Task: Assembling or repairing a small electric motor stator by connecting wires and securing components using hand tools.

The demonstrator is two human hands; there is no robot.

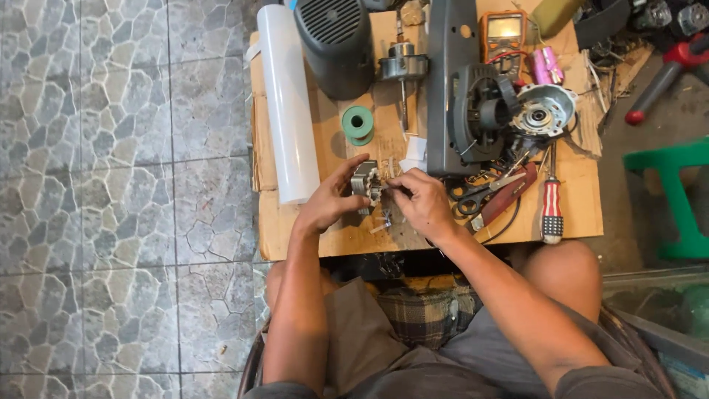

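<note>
The left hand (330,203) curls its thumb and fingers around a small grey metal motor core (365,182), a blocky stator with pale windings showing at its face, and holds it just above the cardboard-covered table (576,214), near the front edge. The right hand (422,201) is pinched shut on something thin at the core's right side, perhaps a wire or a slim tool; it is too small to make out. Under the hands lie a few small pale scraps, blurred. Just left of the left hand a long white tube (286,103) lies lengthwise along the table's edge. Beyond the hands a green roll of tape (358,123) lies flat, and behind it a rotor on its shaft (403,70) stands beside a dark ribbed motor cover (334,41), cut off at the top of the view. To the right, a dark grey plastic housing (464,96) crowds the space close to the right hand, with a round metal end bell (544,109) beside it and an orange multimeter (503,33) farther back. Black-handled scissors (480,196), a red-handled tool (509,193) and a red-and-white striped screwdriver (552,207) lie near the right wrist. A green plastic stool (676,192) stands on the floor, partly out of frame.
</note>
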